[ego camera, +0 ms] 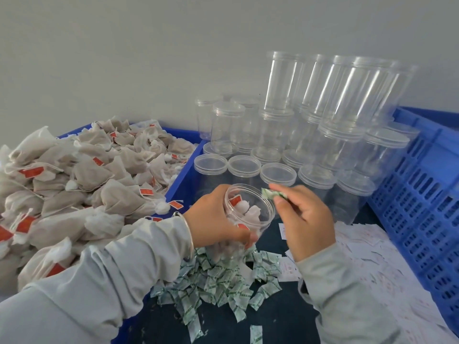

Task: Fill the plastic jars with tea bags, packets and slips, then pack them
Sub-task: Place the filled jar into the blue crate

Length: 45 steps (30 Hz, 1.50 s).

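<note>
While the left hand (218,217) is wrapping its fingers and thumb round an open clear plastic jar (246,219), tilting its mouth toward the camera, the right hand (306,219) is pinching a small green-and-white printed packet (273,194) between thumb and forefinger right at the jar's rim. Inside the jar, beige mesh tea bags with red tags are lying; tag print too small to read. Below the jar, a loose heap of matching green-printed packets (223,281) is spreading over the dark blue tabletop (285,319); lettering on them is illegible. At right, white paper slips with faint red print (372,269) are lying scattered, text unreadable. At left, a blue plastic bin (183,170) is holding a mound of beige tea bags with red tags (87,175). Behind, lidded clear plastic jars (310,135) are standing stacked beside a blue slotted crate (422,194). A silver bangle (190,234) is sitting on the left wrist.
</note>
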{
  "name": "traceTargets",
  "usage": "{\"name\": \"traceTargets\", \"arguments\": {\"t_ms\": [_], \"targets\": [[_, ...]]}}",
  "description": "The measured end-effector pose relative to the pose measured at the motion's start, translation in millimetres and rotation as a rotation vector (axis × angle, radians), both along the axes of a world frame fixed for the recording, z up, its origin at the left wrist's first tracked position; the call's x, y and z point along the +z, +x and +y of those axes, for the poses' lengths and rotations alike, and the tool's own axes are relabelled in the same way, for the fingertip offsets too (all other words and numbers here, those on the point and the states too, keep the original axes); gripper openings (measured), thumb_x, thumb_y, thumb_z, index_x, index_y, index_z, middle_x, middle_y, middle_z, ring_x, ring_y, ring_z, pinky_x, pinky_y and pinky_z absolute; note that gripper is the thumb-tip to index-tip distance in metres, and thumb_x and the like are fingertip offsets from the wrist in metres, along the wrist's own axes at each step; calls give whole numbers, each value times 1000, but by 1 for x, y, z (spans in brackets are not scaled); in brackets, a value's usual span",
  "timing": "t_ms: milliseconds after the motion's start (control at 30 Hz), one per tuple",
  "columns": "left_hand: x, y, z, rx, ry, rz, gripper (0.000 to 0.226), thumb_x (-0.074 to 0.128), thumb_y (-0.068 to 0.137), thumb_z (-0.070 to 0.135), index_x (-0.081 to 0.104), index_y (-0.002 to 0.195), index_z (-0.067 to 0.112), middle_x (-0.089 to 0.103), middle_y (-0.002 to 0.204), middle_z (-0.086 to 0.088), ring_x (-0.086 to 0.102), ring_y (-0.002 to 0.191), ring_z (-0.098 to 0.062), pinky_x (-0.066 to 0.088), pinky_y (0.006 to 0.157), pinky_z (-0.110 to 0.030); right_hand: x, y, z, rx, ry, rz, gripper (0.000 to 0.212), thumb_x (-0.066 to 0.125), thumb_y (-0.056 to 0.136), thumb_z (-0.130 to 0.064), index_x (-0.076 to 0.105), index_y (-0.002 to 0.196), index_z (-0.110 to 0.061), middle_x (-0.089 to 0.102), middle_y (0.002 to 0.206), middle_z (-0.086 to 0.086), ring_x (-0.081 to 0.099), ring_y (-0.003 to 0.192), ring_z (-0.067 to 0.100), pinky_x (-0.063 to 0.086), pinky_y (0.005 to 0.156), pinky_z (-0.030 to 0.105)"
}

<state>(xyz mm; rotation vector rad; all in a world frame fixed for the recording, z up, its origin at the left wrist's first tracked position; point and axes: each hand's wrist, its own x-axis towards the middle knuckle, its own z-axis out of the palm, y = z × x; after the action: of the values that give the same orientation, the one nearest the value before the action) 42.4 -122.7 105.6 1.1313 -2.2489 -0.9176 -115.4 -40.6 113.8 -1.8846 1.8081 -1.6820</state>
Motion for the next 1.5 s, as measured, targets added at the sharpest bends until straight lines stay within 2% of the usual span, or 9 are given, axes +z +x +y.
{"name": "traceTargets", "arguments": {"t_ms": [167, 333, 433, 533, 700, 933, 1200, 1367, 1500], "targets": [[2, -2, 4, -40, 3, -12, 85, 82, 49, 49, 41, 122, 33, 53, 106, 23, 53, 99, 6, 43, 80, -14, 5, 8, -4, 147, 93, 88, 33, 57, 90, 0, 63, 121, -11, 55, 83, -1, 52, 75, 10, 40, 72, 10], [2, 1, 1, -9, -7, 17, 81, 85, 54, 47, 42, 122, 33, 54, 109, 22, 53, 102, 3, 40, 81, -14, -11, -38, 5, -111, 58, -35, 30, 54, 89, 4, 70, 110, -12, 59, 82, -7, 53, 75, -2, 38, 71, 3], [2, 0, 0, 0, -10, 7, 88, 83, 54, 51, 43, 129, 29, 54, 116, 19, 54, 107, -2, 43, 91, -24, -38, -75, 8, -272, 394, -2, 29, 53, 92, -1, 69, 114, -11, 66, 105, 7, 59, 93, 15, 37, 80, 12], [2, -1, -2, 8, 8, 4, 89, 83, 54, 53, 44, 130, 27, 56, 118, 16, 56, 108, -4, 44, 96, -29, -67, -94, 12, -270, 821, 129, 33, 56, 94, -16, 61, 126, -17, 56, 131, 4, 53, 113, 18, 34, 95, 21], [2, -3, -3, -12, 29, -10, 87, 80, 50, 58, 49, 126, 27, 62, 114, 11, 59, 106, -7, 45, 97, -37, -96, -93, 12, -241, 1042, 409, 58, 60, 87, -48, 46, 139, -26, 35, 148, -5, 31, 137, 15, 24, 110, 25], [1, -4, -4, 10, 48, -6, 89, 80, 48, 60, 51, 125, 25, 63, 114, 8, 60, 106, -10, 45, 98, -39, -102, -87, 9, -327, 893, 341, 31, 53, 93, -27, 63, 123, -26, 56, 128, -1, 48, 120, 20, 38, 101, 30], [-1, -3, -4, 8, 64, -9, 90, 83, 51, 54, 49, 128, 23, 63, 116, 6, 59, 109, -11, 43, 100, -39, -94, -86, 17, -398, 570, 103, 24, 55, 94, -11, 69, 113, -8, 66, 116, 9, 56, 105, 23, 36, 90, 23], [-1, -5, 0, -10, 39, -18, 84, 85, 52, 51, 49, 124, 27, 63, 111, 12, 59, 104, -7, 45, 96, -34, -53, -67, 21, -357, 194, -85, 25, 62, 88, -3, 70, 110, -12, 68, 90, -1, 55, 71, 0, 37, 64, 2], [-2, -4, 3, -10, 16, -6, 83, 87, 54, 45, 45, 124, 30, 60, 109, 19, 57, 102, 3, 44, 88, -21, -14, -38, 19, -129, -12, -59, 25, 64, 85, -5, 71, 107, -12, 58, 83, -23, 54, 73, -18, 38, 67, -3]]}}
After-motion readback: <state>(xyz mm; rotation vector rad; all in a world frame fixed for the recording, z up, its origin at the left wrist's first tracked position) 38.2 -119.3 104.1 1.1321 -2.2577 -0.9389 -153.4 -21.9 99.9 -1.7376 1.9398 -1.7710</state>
